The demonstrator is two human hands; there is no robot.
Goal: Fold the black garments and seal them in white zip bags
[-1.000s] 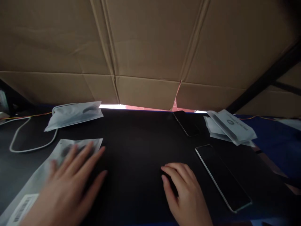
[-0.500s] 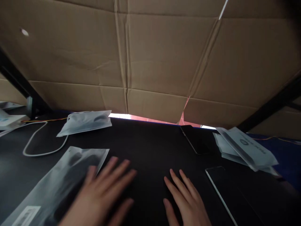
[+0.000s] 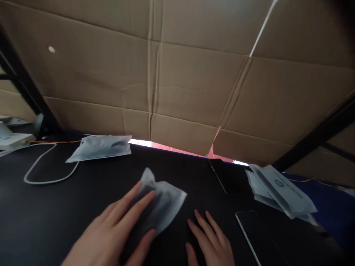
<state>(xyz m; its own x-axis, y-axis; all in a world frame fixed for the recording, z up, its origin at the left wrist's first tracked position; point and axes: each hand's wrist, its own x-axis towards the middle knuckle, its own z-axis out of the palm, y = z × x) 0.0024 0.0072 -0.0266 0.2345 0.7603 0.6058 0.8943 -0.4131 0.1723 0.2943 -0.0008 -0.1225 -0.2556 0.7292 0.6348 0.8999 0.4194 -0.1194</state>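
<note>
A frosted plastic bag with something dark inside lies at a slant on the black tabletop. My left hand grips it, fingers over its left side and thumb along the near edge; the bag's lower part is hidden behind this hand. My right hand rests palm down on the tabletop to the right of the bag, fingers stretched out, holding nothing. Right of it lies a dark smartphone with a pale edge. Farther back is another dark phone.
At the back left lies a second frosted bag over a white cable. Several pale printed bags are piled at the right edge. A cardboard sheet stands behind, between black metal bars.
My left hand has taken hold of the frosted bag on the left, and the bag has moved right and turned with it. The view has shifted slightly; my right hand still lies flat.
</note>
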